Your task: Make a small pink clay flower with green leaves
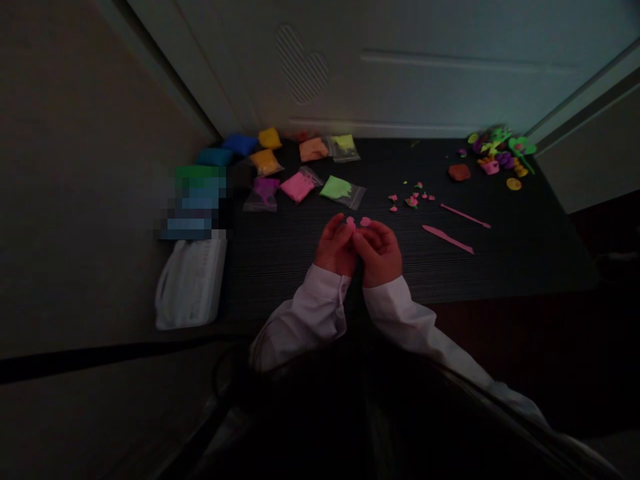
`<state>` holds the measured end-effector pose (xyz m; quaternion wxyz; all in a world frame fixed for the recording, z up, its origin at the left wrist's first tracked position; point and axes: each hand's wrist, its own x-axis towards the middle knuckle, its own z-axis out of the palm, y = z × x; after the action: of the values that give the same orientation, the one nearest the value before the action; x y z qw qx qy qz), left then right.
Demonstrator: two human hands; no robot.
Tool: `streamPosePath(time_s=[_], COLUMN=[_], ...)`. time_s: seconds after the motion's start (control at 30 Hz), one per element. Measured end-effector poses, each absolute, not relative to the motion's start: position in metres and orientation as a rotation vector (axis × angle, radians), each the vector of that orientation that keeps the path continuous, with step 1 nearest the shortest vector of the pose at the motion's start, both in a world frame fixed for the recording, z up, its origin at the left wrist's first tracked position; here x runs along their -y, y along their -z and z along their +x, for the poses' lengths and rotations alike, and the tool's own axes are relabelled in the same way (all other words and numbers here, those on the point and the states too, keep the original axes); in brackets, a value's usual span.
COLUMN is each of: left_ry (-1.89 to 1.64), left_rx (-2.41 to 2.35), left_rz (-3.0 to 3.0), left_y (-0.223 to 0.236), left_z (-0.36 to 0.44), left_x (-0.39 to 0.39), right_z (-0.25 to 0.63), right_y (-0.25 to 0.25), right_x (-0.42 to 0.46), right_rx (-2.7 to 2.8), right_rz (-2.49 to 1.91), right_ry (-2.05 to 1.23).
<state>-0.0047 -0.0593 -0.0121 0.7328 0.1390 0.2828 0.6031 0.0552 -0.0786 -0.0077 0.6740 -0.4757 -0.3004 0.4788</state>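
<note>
Close together over the dark table (280, 267), both my hands have their fingers pinched. My left hand (334, 248) grips a small piece of pink modelling clay (351, 223) at its fingertips. Another flat pink clay piece (365, 221) shows at the fingers of my right hand (381, 253), whose thumb meets the left fingertips. Whether the two pieces are joined is too small to tell. Several little pink and green clay bits (412, 201) lie to the right of my hands. A pink modelling knife (447, 239) and a thin pink stick tool (465, 215) rest farther right.
Bags of coloured clay, including a pink one (299, 187) and a green one (337, 189), lie behind my hands. At the back right are clay flowers (500, 150) and a reddish-brown lump (459, 173). A white case (193, 283) stands at the left edge, below a white panel (425, 87).
</note>
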Motion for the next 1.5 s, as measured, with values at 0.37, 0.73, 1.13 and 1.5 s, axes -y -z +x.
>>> streamPosePath(time_s=[0.37,0.73,1.13,1.5], left_ry=[-1.229,-1.275,-1.279,-1.209], left_rx=[-0.739,-0.892,-0.937,-0.943], left_rz=[0.505,0.817,0.807,0.876], left_y=[0.009,0.008,0.011,0.016], left_z=[-0.009,-0.008,-0.009,-0.01], left_x=[0.062,0.068,0.067,0.066], right_z=[0.088,0.108,0.103,0.106], right_y=[-0.01,-0.01,-0.006,0.001], right_x=[0.081,0.08,0.08,0.081], right_rx=[1.053,1.395,1.284,1.302], right_rz=[-1.148,-1.285,-1.238,-1.215], right_ry=[-1.076,-0.993,-1.043,-1.048])
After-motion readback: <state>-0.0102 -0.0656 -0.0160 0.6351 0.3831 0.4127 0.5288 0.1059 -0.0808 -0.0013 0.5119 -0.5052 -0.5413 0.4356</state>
